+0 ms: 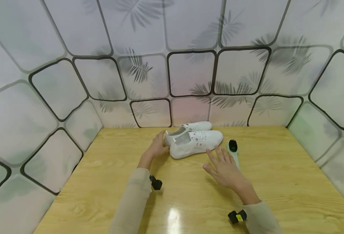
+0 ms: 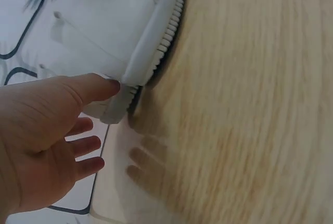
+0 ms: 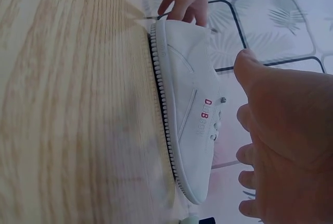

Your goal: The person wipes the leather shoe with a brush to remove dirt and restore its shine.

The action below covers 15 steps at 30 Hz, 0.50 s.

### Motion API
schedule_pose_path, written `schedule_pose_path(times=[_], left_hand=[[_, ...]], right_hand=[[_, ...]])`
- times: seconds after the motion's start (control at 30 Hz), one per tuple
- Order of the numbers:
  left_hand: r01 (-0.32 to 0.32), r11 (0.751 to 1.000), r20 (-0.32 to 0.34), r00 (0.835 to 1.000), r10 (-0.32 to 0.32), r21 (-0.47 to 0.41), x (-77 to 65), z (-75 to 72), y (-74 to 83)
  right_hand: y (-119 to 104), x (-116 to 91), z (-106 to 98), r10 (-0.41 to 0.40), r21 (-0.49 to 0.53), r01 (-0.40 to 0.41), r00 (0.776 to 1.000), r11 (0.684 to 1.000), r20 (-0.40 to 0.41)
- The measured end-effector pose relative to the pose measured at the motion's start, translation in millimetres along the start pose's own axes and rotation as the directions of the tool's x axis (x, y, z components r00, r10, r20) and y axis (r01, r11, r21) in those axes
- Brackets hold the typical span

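1. Patterned wall panels [image 1: 72, 81] with dark rounded outlines and palm-leaf shadows filled the upper part of the head view and closed in a light wooden table [image 1: 277, 182] across the lower half.

2. Near the far edge of that table, at centre frame, lay a pair of white sneakers side by side. The nearer sneaker [image 1: 195, 143] had its long axis running left to right across the frame, heel at the left and toe at the right, sole flat on the wood; the farther sneaker [image 1: 196, 126] lay just behind it.

3. At the left end of the pair, the left hand [image 1: 157, 148] was at the heels. In the left wrist view its thumb tip touched the ribbed sole edge of a heel, with the other fingers loosely spread and curled around nothing.

4. The right hand [image 1: 223, 167] hovered low and right of centre, fingers straight and slightly spread, pointing up-frame toward the nearer sneaker's toe half; the shoe lay just ahead of the fingertips, not touching them. The left hand was thus the nearer one to the shoes.

5. A shoe brush [image 1: 233, 150] with dark bristles lay just right of the right hand's fingers, its handle running down-frame behind the hand.
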<state>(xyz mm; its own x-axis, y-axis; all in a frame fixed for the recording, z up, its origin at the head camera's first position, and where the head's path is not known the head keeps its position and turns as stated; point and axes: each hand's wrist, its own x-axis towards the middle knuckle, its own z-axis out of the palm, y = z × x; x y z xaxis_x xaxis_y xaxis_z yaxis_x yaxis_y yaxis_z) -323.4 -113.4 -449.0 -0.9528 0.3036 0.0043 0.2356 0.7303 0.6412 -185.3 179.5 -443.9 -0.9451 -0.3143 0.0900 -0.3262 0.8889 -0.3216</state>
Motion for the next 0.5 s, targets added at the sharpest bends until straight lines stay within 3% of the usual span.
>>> schedule_pose_path(times=[0.2,0.5], left_hand=[[-0.039,0.999,0.016,0.999,0.039,0.007,3.3,6.7,-9.9],[-0.105,0.994,0.022,0.994,0.105,-0.030,11.4,7.8,-10.1]], right_hand=[[-0.7,-0.6,5.5,0.006,-0.002,-0.006,1.000,1.000,0.007],[3.7,2.1,4.7,0.004,-0.007,-0.005,1.000,1.000,-0.028]])
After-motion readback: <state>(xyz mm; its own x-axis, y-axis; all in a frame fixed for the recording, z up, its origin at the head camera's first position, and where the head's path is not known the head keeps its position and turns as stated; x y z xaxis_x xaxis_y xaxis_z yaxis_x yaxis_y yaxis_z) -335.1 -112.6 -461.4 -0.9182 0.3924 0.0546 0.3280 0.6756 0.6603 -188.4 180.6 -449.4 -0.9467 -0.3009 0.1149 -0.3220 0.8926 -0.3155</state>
